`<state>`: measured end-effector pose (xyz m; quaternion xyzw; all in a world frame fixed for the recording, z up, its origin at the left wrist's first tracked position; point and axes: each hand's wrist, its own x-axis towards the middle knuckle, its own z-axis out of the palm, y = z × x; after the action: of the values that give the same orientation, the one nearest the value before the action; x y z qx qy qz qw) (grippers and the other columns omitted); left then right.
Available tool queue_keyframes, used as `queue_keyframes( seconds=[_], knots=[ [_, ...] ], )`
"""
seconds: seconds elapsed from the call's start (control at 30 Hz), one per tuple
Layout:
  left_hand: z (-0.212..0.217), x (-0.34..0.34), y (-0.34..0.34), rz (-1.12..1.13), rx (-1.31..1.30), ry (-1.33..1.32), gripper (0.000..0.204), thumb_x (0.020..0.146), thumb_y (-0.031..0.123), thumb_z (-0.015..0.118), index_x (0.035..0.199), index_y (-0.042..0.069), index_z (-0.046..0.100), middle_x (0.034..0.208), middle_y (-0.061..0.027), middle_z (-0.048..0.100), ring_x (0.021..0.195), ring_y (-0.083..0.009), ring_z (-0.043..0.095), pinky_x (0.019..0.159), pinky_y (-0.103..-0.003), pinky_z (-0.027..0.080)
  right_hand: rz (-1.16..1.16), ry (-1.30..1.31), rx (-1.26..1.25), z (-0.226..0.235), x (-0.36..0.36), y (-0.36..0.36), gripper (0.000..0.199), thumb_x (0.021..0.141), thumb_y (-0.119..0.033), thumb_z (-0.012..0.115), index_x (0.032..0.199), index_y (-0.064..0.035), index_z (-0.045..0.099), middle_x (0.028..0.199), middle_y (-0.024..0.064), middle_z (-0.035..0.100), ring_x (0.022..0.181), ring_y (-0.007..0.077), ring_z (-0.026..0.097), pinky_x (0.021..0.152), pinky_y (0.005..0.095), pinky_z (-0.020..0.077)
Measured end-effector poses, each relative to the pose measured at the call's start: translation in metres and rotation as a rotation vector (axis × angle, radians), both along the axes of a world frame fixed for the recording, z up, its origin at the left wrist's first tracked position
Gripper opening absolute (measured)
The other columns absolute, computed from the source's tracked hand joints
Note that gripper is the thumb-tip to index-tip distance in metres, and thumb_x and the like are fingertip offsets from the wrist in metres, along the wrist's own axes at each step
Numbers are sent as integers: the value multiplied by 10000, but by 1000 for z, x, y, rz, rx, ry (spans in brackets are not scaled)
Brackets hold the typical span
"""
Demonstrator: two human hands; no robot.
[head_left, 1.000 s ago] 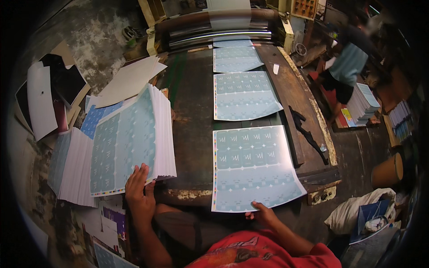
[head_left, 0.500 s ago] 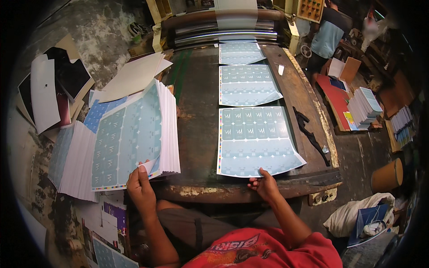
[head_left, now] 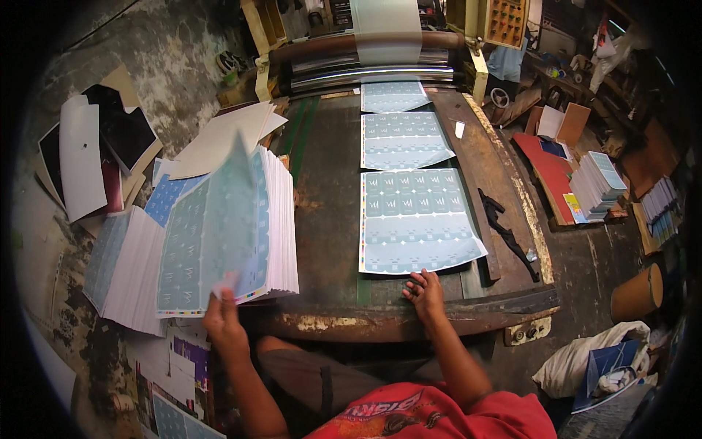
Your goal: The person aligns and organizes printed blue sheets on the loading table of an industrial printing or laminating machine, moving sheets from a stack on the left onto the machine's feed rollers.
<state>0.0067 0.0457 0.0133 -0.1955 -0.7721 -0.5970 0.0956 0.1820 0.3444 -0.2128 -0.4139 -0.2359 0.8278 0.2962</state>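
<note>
At the near corner of a tall, fanned stack of blue printed sheets (head_left: 281,227), my left hand (head_left: 227,325) pinches a printed sheet (head_left: 238,197). This sheet bends upward over the stack and is smeared by motion. My right hand (head_left: 426,298) is palm up with its fingers loosely curled and apart, just below the near edge of another printed sheet (head_left: 420,223). I cannot tell whether its fingertips touch that edge. Two more printed sheets lie behind it in a row on the dark table (head_left: 325,183), a middle one (head_left: 406,139) and a far one (head_left: 395,96).
Metal rollers (head_left: 373,64) span the table's far end. A black tool-like object (head_left: 504,230) lies along the right side. Pale board sheets (head_left: 223,143) rest behind the stack. On the floor at right are a red board (head_left: 545,183), a brown bin (head_left: 638,293) and a white sack (head_left: 578,358).
The sheet at my left hand has swung up into a bend. My right hand has let go of the near sheet's edge and moved slightly; the row of sheets sits a little differently.
</note>
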Motion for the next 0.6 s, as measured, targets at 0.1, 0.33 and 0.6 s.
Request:
queue_keyframes(
  seconds=[0.1, 0.33, 0.6],
  knots=[
    [21, 23, 6, -262, -293, 309, 291, 931, 335, 631, 998, 72, 737, 1056, -75, 719, 1095, -268, 636, 1062, -428, 347, 80, 80, -30, 36, 4, -13, 479, 942, -351, 584, 1321, -125, 397, 1156, 117, 582, 824, 201, 600, 759, 406, 530],
    [27, 54, 24, -892, -541, 452, 361, 702, 487, 769, 976, 251, 772, 1077, 30, 729, 1216, -294, 590, 1151, -593, 134, 646, 435, 244, 115, 51, -41, 726, 839, -397, 708, 1381, -16, 413, 1189, 135, 577, 963, 221, 621, 826, 359, 534],
    [14, 32, 19, -375, -519, 580, 558, 885, 525, 615, 1238, 94, 648, 1339, -139, 589, 1378, -417, 385, 1120, -585, 251, 555, 36, -34, 22, 111, -63, 320, 924, -240, 615, 1093, 26, 561, 856, 111, 634, 723, 198, 629, 582, 284, 454]
  ],
)
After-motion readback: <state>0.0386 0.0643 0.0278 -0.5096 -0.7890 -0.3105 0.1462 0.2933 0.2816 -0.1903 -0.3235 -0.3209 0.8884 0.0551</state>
